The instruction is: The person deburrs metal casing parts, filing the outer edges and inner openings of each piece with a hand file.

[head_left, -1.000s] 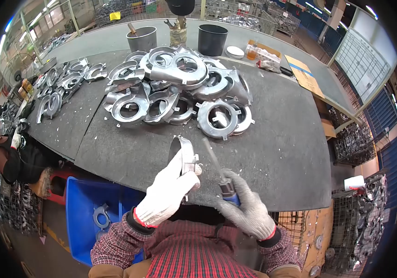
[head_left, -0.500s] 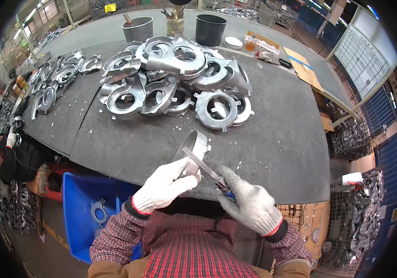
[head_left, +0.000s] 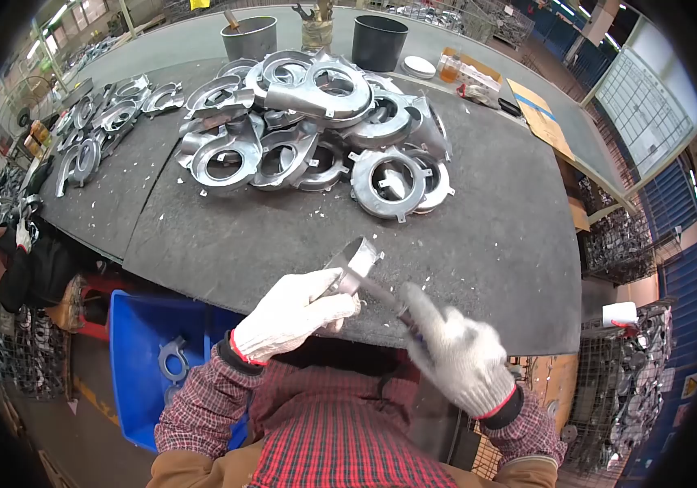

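Observation:
My left hand (head_left: pixel 290 319), in a white knitted glove, is closed around a silver metal casting (head_left: pixel 364 259) with a curved rim, held tilted over the near edge of the bench. My right hand (head_left: pixel 464 358), gloved too, grips the handle of a flat file (head_left: pixel 377 291). The file's blade, blurred by motion, lies against or just over the casting's near side; exact contact cannot be made out. Much of the casting is hidden by the left glove. Beyond both hands, a heap of similar ring-shaped castings (head_left: pixel 226 166) lies on the dark bench mat (head_left: pixel 495 236).
A blue bin (head_left: pixel 130 366) with castings inside stands below the bench at left. Buckets (head_left: pixel 379 45) and a cardboard piece (head_left: pixel 537 118) sit along the back. At far left, another person (head_left: pixel 15 252) works beside more castings. Wire cages (head_left: pixel 633 390) of parts stand at right.
My right hand with the file has moved right and slightly down, toward my body. The casting in my left hand has shifted a little right and its tilt has changed. The view has shifted slightly.

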`<state>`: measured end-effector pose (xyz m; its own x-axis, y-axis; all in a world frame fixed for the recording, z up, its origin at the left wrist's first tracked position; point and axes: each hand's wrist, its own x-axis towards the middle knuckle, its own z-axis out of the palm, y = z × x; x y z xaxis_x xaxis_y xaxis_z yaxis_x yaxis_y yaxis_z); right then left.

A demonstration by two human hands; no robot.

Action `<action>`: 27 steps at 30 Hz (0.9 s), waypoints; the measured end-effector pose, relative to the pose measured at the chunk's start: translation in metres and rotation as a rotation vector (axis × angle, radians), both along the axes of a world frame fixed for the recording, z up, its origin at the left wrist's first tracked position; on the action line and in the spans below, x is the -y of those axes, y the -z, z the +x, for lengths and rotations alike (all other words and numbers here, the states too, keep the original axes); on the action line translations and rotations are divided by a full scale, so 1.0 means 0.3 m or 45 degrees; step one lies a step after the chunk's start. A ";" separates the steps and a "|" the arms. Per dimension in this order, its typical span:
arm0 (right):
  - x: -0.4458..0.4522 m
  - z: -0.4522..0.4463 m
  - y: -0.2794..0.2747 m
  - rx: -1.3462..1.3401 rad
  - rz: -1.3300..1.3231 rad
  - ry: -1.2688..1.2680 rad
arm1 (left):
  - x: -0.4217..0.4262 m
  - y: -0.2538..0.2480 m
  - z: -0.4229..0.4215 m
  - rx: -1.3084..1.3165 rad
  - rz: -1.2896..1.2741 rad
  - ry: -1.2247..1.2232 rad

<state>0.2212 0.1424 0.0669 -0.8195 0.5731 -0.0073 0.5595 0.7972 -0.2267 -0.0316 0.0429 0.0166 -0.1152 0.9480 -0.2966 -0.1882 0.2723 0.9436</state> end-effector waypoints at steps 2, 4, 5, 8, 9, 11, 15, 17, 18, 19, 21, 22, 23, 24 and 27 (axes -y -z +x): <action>0.032 0.000 0.016 0.048 -0.017 -0.019 | 0.010 0.007 0.003 -0.048 -0.054 0.019; 0.017 -0.004 0.048 0.047 0.035 0.009 | 0.016 0.034 0.006 0.111 0.035 -0.075; 0.013 -0.004 0.055 0.047 0.091 0.029 | 0.018 0.034 0.007 0.115 0.033 -0.073; 0.030 -0.004 0.040 0.059 0.131 -0.004 | 0.012 0.014 -0.008 0.067 0.017 -0.047; 0.042 -0.001 0.041 0.058 0.121 -0.029 | 0.017 0.002 -0.007 0.017 -0.019 -0.026; 0.042 -0.006 0.048 0.069 0.094 -0.020 | 0.020 0.007 -0.008 -0.036 -0.058 0.003; 0.004 -0.011 0.025 0.078 0.212 0.042 | 0.019 0.011 0.003 0.117 0.027 0.010; -0.005 0.003 0.015 0.026 -0.098 -0.047 | 0.036 0.017 0.005 0.126 -0.040 0.039; -0.018 0.014 0.023 0.035 -0.107 -0.051 | 0.043 0.037 -0.002 0.149 -0.011 0.050; -0.043 0.022 0.037 -0.062 -0.453 -0.122 | 0.044 0.048 -0.008 0.170 0.024 0.061; -0.084 0.034 0.057 -0.149 -0.802 -0.195 | 0.052 0.055 -0.007 0.180 0.036 0.064; -0.101 0.035 0.065 -0.158 -0.934 -0.261 | 0.057 0.072 -0.006 -0.014 0.182 0.065; -0.108 0.034 0.070 -0.168 -1.066 -0.328 | 0.063 0.081 -0.006 -0.213 0.325 0.065; -0.103 0.033 0.068 -0.164 -1.070 -0.335 | 0.070 0.082 -0.004 -0.212 0.322 0.057; -0.079 0.027 0.057 -0.191 -1.024 -0.311 | 0.075 0.075 0.009 -1.111 0.437 0.138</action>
<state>0.2291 0.1661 0.0498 -0.9443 0.2469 -0.2176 0.3114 0.4567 -0.8333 -0.0290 0.0204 -0.0059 -0.0710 0.9861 0.1503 0.6324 -0.0720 0.7713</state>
